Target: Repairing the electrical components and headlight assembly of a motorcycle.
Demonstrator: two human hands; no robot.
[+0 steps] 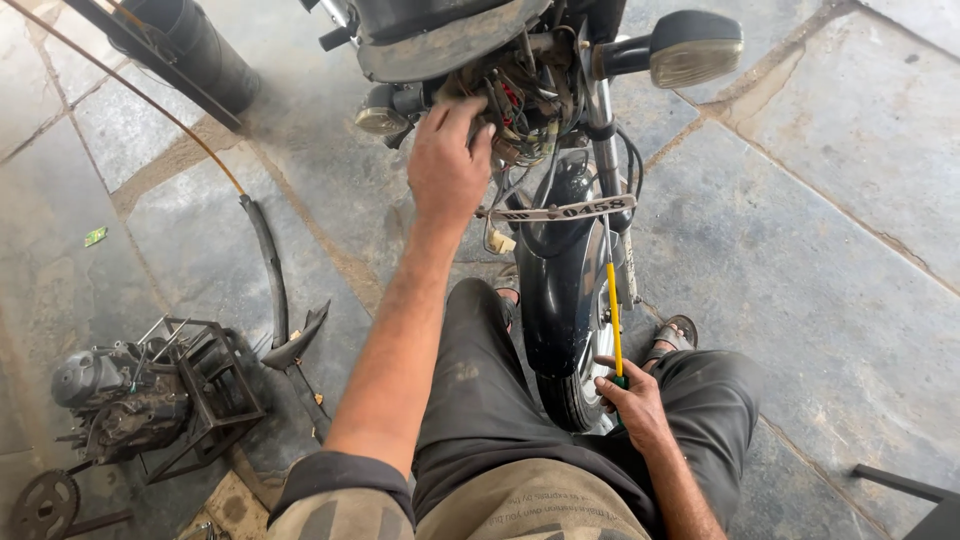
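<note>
I am crouched in front of a motorcycle's front end. My left hand reaches up into the tangle of exposed wiring behind the headlight mount, fingers curled among the wires. My right hand rests low by my knee, gripping a screwdriver with a yellow shaft and green handle that points up along the fork. The black front mudguard and front tyre sit between my knees. A turn signal lamp sticks out at the upper right, another at the left.
A removed engine sits in a metal frame on the stone floor at lower left, with a sprocket beside it. A black curved trim piece and a thin orange cable lie on the floor. A dark cylinder stands at upper left.
</note>
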